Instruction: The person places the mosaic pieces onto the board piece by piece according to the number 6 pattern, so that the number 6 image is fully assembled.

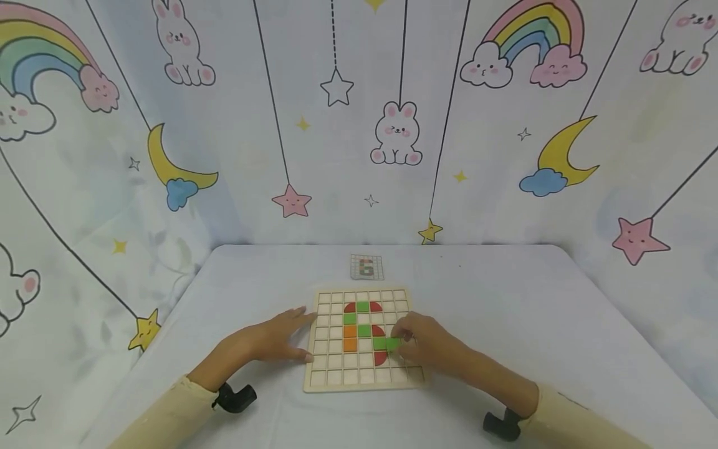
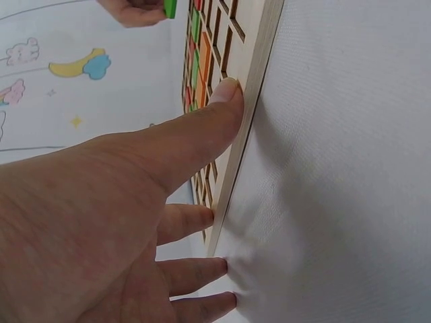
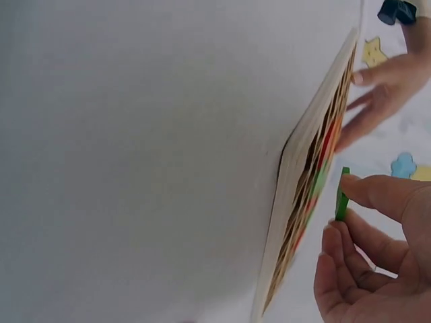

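Observation:
A wooden grid board (image 1: 335,377) lies on the table with red, green and orange tiles set in some of its squares. My right hand (image 1: 430,346) is over the board's right side and pinches a green square tile (image 3: 342,195) between thumb and fingertips, held just above the grid. My left hand (image 1: 269,340) rests at the left edge with fingers spread, the thumb (image 2: 225,101) lying on the rim. Beside the held tile sit a set green tile (image 1: 379,343) and two rounded red tiles, one above and one below it. Two orange tiles (image 1: 350,337) are stacked in one column.
A small card (image 1: 367,267) printed with a coloured grid figure lies behind the board. White cloth (image 1: 269,274) covers the table. Behind it hangs a backdrop with rainbows, rabbits and stars. A black wrist camera (image 1: 235,398) is strapped to each forearm.

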Demonstrator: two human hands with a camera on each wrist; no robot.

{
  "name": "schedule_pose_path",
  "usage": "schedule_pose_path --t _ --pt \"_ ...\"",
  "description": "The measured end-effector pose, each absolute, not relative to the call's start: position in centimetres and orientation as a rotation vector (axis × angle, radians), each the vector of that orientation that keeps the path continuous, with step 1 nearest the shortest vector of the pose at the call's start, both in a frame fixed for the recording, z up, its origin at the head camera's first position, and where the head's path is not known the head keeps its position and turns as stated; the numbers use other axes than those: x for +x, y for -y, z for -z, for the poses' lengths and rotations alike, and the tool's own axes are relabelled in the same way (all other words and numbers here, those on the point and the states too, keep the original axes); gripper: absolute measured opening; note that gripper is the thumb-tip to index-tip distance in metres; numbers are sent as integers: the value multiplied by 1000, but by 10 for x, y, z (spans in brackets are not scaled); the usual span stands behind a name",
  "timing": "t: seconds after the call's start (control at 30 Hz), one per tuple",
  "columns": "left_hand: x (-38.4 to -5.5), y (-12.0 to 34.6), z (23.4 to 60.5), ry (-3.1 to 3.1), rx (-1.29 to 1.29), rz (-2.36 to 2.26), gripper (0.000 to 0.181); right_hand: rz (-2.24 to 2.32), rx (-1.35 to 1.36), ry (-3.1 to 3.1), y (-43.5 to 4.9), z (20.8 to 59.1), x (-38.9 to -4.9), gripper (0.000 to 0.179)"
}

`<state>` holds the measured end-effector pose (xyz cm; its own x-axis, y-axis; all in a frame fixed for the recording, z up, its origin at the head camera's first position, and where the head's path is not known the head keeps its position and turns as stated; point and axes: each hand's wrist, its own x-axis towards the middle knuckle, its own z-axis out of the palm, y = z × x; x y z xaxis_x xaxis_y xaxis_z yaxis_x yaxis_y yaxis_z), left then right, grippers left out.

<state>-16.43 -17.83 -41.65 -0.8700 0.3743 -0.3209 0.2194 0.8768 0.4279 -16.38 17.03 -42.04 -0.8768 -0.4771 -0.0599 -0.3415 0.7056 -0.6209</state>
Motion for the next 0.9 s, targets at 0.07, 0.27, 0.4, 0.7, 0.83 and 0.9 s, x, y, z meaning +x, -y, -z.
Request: schedule_pose_path --t 0.07,0.27,0.4,0.7,0.83,0.9 --pt "-164 178 417 -2646 441 -541 95 890 -682 -2693 -160 422 -163 18" --pt "-164 178 417 -2651 458 -539 95 839 -821 -2692 -141 422 -160 18" --pt "-164 178 416 -2652 460 -532 95 819 -827 -2681 -133 420 -156 18" --pt "-164 179 416 -2650 459 -522 94 674 -849 -2712 -123 419 -153 14" --pt "-164 179 416 -2649 463 -512 95 663 -848 -2708 -119 419 -153 15" --pt "-165 180 417 -2649 463 -509 95 666 -836 -2697 -118 419 -152 15"
